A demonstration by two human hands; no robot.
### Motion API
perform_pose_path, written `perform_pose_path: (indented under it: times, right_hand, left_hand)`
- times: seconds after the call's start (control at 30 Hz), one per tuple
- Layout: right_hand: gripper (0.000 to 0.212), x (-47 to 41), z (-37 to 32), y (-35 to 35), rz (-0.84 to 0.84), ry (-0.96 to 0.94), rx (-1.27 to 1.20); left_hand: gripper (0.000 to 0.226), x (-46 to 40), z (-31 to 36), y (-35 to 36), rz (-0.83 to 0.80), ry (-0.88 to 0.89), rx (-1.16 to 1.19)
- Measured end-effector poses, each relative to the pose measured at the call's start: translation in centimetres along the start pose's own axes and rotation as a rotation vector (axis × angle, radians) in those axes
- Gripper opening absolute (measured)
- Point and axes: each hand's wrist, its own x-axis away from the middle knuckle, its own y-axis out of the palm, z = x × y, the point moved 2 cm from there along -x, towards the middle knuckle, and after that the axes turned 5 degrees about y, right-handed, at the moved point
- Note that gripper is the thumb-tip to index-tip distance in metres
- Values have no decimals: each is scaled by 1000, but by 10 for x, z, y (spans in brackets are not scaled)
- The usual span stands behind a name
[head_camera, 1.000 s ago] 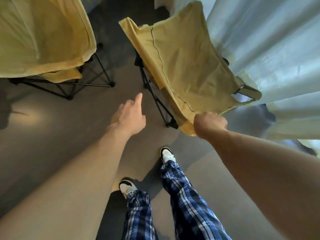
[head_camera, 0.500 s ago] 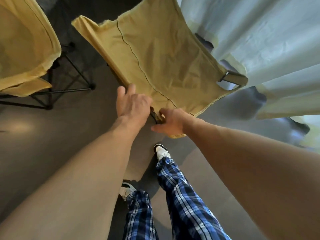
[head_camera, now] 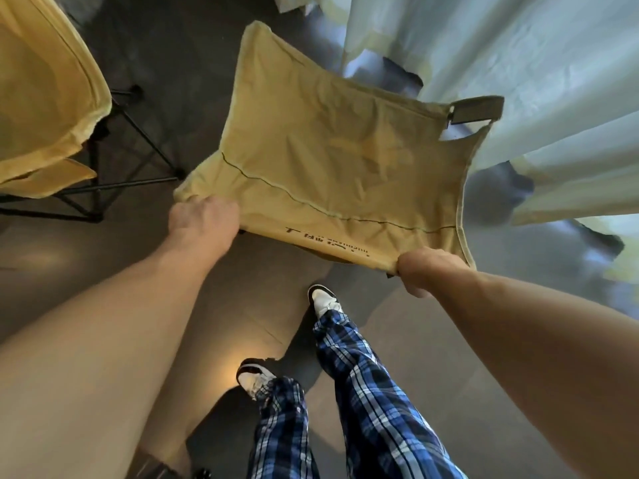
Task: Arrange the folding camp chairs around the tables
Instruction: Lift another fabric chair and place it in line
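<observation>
A tan fabric camp chair [head_camera: 339,160] is held up in front of me, its back panel facing the camera. My left hand [head_camera: 202,219] grips its near left corner. My right hand [head_camera: 423,269] is closed on the near right corner, beside a line of dark printed lettering. The chair's frame and legs are hidden behind the fabric. A second tan camp chair [head_camera: 45,98] stands unfolded at the left on black legs.
Pale curtains [head_camera: 518,81] hang along the right, close behind the held chair. The second chair's black legs [head_camera: 114,188] spread over the dark floor at the left. My feet in white shoes [head_camera: 323,299] stand just below the held chair.
My hands moved apart from the chair's middle edge to its two near corners. The chair turned so its back panel spreads wide, and it shifted toward the centre.
</observation>
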Motion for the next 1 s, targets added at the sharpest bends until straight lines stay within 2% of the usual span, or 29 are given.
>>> perform_pose_path:
  times: [0.13, 0.27, 0.37, 0.43, 0.47, 0.6, 0.8, 0.93, 1.0]
  right_hand:
    - [36, 15, -14, -10, 70, 1, -10]
    - [16, 41, -51, -26, 185, -8, 56]
    - [24, 60, -95, -31, 201, -54, 98]
    - [40, 68, -131, -28, 158, -184, 199]
    - [41, 77, -154, -22, 149, -271, 276]
    - [33, 127, -208, 7, 53, -330, 631]
    - [37, 217, -315, 58, 224, -463, 747]
    - [34, 246, -388, 103, 221, -440, 981]
    - [26, 255, -420, 120, 239, -432, 1100]
  left_hand:
    - [29, 17, -12, 21, -2, -7, 7]
    - [28, 61, -50, 67, -63, -111, 90]
    - [30, 100, -78, 103, -92, -193, 167]
    - [30, 127, -101, 128, -104, -258, 223]
    - [30, 143, -116, 143, -118, -299, 260]
    - [30, 189, -152, 196, -159, -343, 355]
    - [27, 276, -212, 309, -259, -444, 545]
    - [20, 332, -243, 378, -270, -564, 672]
    - [21, 358, -249, 409, -287, -633, 747]
